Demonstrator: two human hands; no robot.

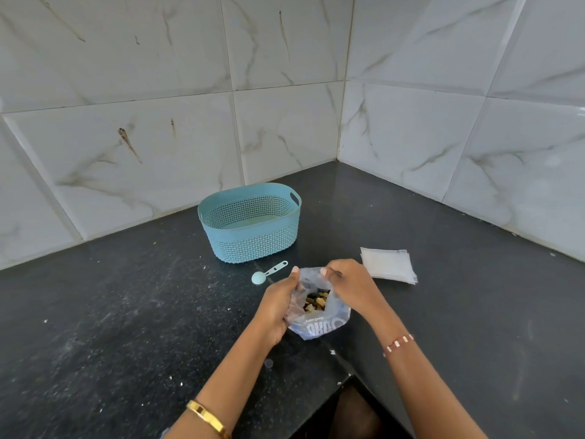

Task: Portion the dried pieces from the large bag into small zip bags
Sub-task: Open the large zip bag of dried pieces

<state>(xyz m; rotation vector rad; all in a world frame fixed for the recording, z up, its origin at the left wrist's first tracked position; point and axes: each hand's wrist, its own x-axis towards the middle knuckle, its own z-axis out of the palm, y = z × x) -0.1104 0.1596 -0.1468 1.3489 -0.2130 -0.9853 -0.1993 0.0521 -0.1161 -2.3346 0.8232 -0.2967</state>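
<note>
You're holding the big plastic bag (318, 315) open on the black counter (126, 312) with both hands, right in front of you. Your left hand (278, 304) is curling its fingers around the bag's left edge, and your right hand (348, 280) is pinching the top rim on the other side, so the mouth is gaping wide. The dried pieces (315, 301), yellowish and dark bits mixed together, are sitting down inside it. A little blue scoop (268, 274) is lying on the counter just left of the bag, and a blue basket (250, 221) is standing behind that, near the tiled wall (126, 122). The stack of small zip bags (388, 265) is lying flat just to the right of your right hand.
</note>
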